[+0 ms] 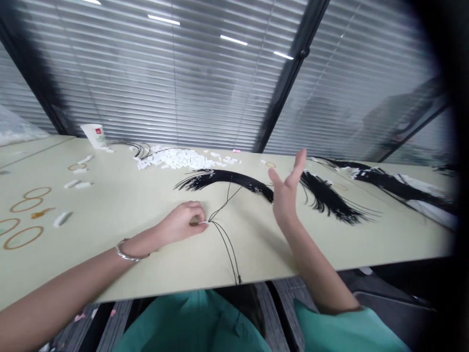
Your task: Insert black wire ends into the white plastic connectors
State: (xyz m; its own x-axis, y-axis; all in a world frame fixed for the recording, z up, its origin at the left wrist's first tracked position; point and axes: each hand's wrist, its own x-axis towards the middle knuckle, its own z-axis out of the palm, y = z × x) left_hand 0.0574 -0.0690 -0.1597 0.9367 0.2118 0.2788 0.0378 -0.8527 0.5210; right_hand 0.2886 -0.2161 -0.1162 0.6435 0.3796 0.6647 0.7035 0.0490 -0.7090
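My left hand (183, 220) is closed in a pinch, thumb against forefinger, just above the table. Between the fingertips is a small white piece (204, 223), and several thin black wires (224, 234) fan out from it across the tabletop. Some wires run up toward a black wire bundle (230, 176); others hang over the front edge. My right hand (286, 195) is raised by the bundle's right end, with thumb and forefinger spread apart and nothing visible in it. Its other fingers are partly hidden.
A pile of small white pieces (179, 158) lies at the back of the pale table (146, 278). More black wire bundles (328, 198) lie to the right. Rubber bands (24, 238) and bundled white pieces (63, 219) lie left; a paper cup (94, 136) stands behind them.
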